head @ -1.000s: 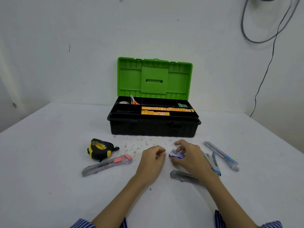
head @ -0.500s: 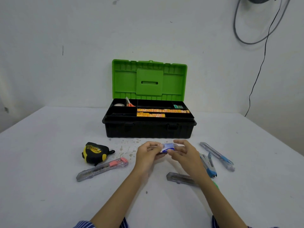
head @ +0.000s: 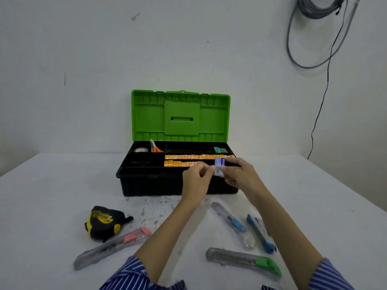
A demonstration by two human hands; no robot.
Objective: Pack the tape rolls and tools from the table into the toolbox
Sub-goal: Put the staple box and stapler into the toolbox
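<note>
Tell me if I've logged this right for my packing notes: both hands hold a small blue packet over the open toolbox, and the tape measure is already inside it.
Not quite. The head view shows both hands, left and right, holding the small blue packet over the open toolbox, but the tape measure lies on the table, not inside.

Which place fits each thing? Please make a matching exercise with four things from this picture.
Things:
1. tape measure
2. scissors
3. green-slider knife
4. small blue packet

Places:
A. held by both hands over the toolbox
B. on the table, near right
C. in a back compartment of the toolbox
D. on the table, left of the arms

Pairs: 1-D, 2-C, 3-B, 4-A
</note>
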